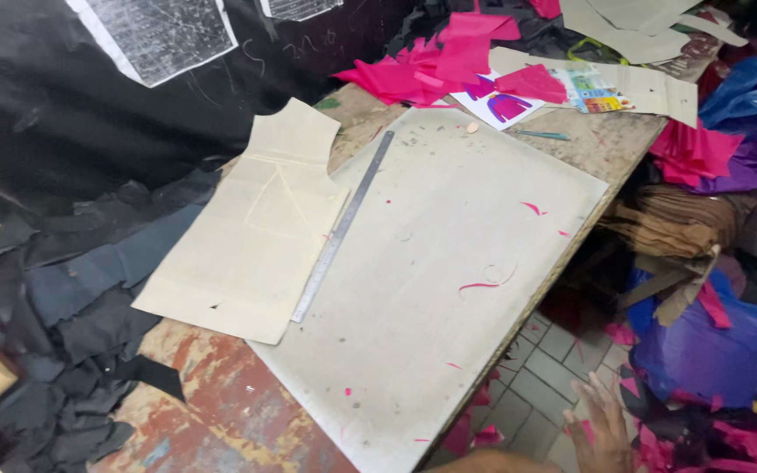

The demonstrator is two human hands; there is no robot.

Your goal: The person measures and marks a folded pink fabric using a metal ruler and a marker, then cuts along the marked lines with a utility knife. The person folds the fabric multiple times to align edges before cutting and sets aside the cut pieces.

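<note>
Only my right hand shows, at the bottom right, below the table's edge. Its fingers are spread and it holds nothing. It hangs over the tiled floor, right beside a heap of pink and blue fabric scraps. My left hand is out of view. On the table lies a large grey board speckled with pink threads. A long metal ruler runs along the board's left edge. A beige paper garment pattern lies to the left of the ruler.
Dark grey and black fabric pieces pile up at the left. Pink fabric scraps, paper patterns and a printed picture card cover the table's far end. A brown bundle and purple cloth sit at the right.
</note>
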